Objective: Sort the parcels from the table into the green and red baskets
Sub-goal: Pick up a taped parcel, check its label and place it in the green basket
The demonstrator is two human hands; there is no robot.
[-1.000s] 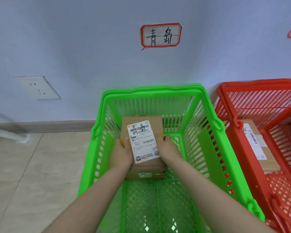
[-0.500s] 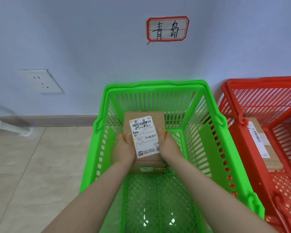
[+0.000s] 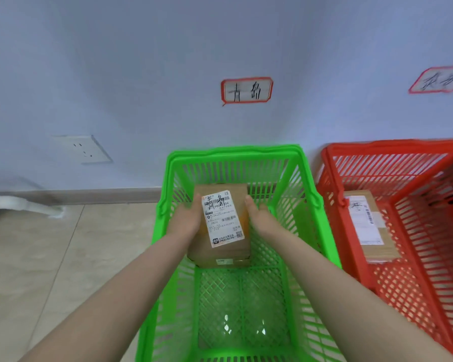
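A brown cardboard parcel [image 3: 221, 246] with a white shipping label sits low inside the green basket [image 3: 309, 205], at its far end. My left hand [image 3: 186, 218] lies against the parcel's left side, fingers over its edge. My right hand [image 3: 262, 218] is flat and open beside the parcel's right side, only the fingertips near its top corner. The red basket [image 3: 332, 184] stands to the right and holds another labelled brown parcel [image 3: 369, 226].
Both baskets stand on a tiled floor against a pale wall. A red-framed paper sign [image 3: 247, 90] hangs above the green basket, another sign [image 3: 439, 80] above the red one. A wall socket [image 3: 85, 150] is at the left.
The parcel has gone lower into the green basket. My thumbs have come off its top, and my right hand has opened away from its side.
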